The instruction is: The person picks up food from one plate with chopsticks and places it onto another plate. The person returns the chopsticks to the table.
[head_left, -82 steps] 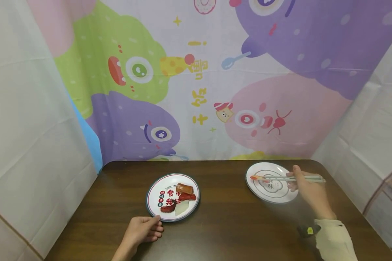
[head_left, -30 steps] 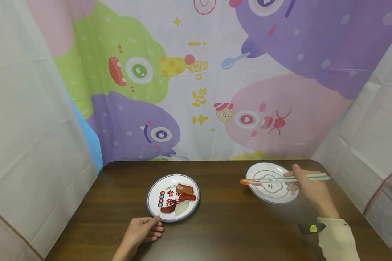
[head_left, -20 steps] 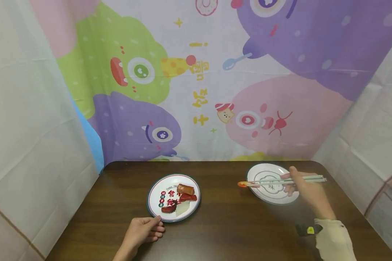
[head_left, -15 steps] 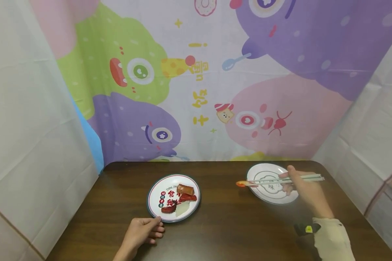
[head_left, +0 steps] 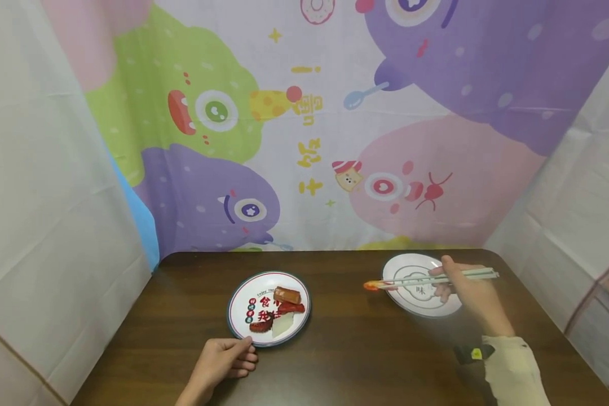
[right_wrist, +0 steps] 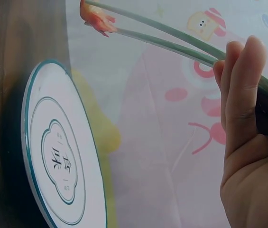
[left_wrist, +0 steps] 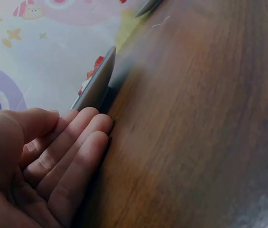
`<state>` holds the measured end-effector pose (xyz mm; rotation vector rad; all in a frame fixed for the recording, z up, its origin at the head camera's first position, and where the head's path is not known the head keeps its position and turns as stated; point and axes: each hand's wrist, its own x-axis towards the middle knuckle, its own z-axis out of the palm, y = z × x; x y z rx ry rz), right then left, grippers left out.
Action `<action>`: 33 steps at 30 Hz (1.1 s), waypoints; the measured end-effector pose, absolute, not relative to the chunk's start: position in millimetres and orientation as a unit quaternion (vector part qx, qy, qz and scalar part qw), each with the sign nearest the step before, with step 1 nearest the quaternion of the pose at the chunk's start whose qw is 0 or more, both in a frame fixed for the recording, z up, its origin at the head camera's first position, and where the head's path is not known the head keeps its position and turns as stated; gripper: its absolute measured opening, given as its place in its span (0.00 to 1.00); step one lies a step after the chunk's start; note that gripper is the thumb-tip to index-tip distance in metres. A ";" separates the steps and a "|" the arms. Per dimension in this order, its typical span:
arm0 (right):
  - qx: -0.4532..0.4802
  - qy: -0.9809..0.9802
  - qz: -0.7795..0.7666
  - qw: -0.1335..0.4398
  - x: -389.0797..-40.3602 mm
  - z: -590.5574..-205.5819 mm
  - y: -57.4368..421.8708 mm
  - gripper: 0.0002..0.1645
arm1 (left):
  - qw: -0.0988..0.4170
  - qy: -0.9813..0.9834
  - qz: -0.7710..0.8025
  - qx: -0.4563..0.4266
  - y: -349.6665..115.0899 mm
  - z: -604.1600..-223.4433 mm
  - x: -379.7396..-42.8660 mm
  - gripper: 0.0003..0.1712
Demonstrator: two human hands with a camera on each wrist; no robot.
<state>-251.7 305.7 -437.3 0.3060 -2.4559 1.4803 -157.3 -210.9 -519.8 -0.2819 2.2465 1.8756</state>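
My left hand (head_left: 222,361) pinches the near rim of the left plate (head_left: 239,316), its thumb on the edge. On that plate lie a brown block of food (head_left: 286,294), a red drumstick-shaped piece (head_left: 290,307), a dark red wing-like piece (head_left: 261,326) and a pale flat piece (head_left: 283,324). My right hand (head_left: 472,290) holds a pair of pale green chopsticks (head_left: 479,274) above the right plate (head_left: 402,266). Between the chopstick tips is an orange-red piece that looks like a shrimp (right_wrist: 98,20), just beyond that plate's left rim in the head view.
Both plates stand on a dark wooden table (head_left: 345,349). A cartoon-printed curtain (head_left: 314,220) hangs along the table's back edge, and pale cloth panels (head_left: 578,225) flank both sides. A dark strap with a yellow-green mark (head_left: 474,354) sits at my right wrist.
My right hand has moved left with the chopsticks, carrying the shrimp-like piece from over the right plate past its left rim. My left hand stays at the left plate.
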 end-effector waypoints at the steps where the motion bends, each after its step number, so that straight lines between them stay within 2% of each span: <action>1: 0.106 -0.843 0.510 0.130 -251.9 -436.8 305.1 0.28 | 0.099 0.761 0.634 -0.098 -210.7 -519.7 -157.5 0.25; 10: 0.127 -0.829 0.527 0.140 -252.3 -430.9 300.2 0.26 | 0.094 0.763 0.630 -0.107 -209.6 -519.8 -158.5 0.24; 27: 0.109 -0.846 0.507 0.128 -249.8 -426.8 290.8 0.30 | 0.094 0.756 0.639 -0.108 -208.3 -520.4 -157.7 0.22; 33: 0.114 -0.841 0.513 0.129 -251.1 -427.5 287.7 0.29 | 0.093 0.756 0.639 -0.110 -207.7 -520.3 -157.0 0.22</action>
